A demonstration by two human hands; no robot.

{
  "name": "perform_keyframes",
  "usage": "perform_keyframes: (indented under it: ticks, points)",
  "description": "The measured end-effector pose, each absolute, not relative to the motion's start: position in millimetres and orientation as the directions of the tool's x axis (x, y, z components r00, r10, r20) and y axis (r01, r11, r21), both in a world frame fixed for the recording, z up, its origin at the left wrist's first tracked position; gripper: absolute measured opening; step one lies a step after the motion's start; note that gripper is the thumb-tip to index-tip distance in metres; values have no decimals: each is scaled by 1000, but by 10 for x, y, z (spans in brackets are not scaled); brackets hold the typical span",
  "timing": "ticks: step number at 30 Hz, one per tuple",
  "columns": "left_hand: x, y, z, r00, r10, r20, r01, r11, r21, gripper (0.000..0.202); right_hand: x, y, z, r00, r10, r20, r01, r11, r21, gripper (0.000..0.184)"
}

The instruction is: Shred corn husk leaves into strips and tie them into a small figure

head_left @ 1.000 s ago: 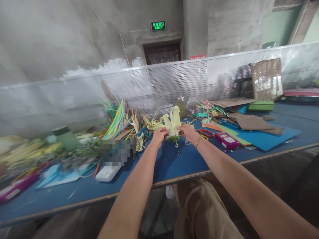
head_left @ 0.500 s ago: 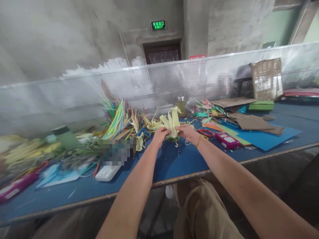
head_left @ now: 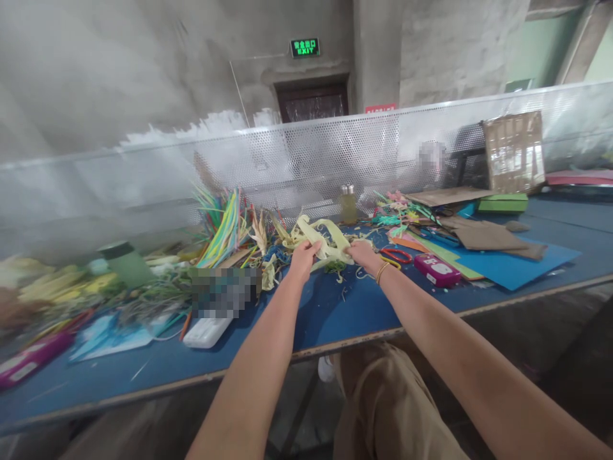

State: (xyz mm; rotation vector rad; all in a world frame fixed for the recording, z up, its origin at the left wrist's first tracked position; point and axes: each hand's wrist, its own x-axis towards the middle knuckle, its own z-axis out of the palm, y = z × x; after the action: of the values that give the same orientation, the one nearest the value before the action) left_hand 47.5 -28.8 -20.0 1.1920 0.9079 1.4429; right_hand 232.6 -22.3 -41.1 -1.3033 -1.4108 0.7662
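Purple object (head_left: 41,359) blurred, cut by left edge.

Strips (head_left: 338,237): husk-like, matt. Surface (head_left: 335,319): smooth, matt. Panel (head_left: 330,150): perforated metal, dull sheen. Carton (head_left: 514,153): cardboard, glossy tape. Magenta case (head_left: 437,271): glossy, plastic-looking. Blue sheet (head_left: 522,263): smooth paper. Wall (head_left: 143,64): rough, concrete-like. Bracelet (head_left: 381,273): shiny, metallic.

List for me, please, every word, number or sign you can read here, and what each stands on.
"安全出口": top line of the lit exit sign.
"EXIT": bottom line of the same sign.
Red sign at the top edge of the perforated panel: too blurred.
Right magenta pack and left magenta pack: label print unreadable.
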Motion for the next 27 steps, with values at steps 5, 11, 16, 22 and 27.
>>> perform_keyframes:
  ticks: [5, 11, 16, 22, 27]
  points:
    - [507, -307, -159, 97, 975, 198, -412, -141, 900, 23, 2367, -313, -316, 134, 953, 271, 652, 122, -749, 20]
    - [532, -336, -160, 134, 964, 232, -425, -156, 892, 31, 2338, -413, -254, 115, 938, 326, 817, 97, -569, 22]
    - [537, -332, -183, 173, 961, 214, -333, -147, 931, 35, 2259, -461, -179, 157, 880, 448, 507, 318, -801, 36]
    - [566, -378, -228, 286, 944, 165, -83, -147, 986, 33, 2145, -450, -208, -46, 939, 342, -93, 337, -937, 30]
    - [554, -429, -203, 358, 920, 158, 97, -205, 974, 29, 2170, -343, -275, -1, 942, 336, -203, 329, -922, 28]
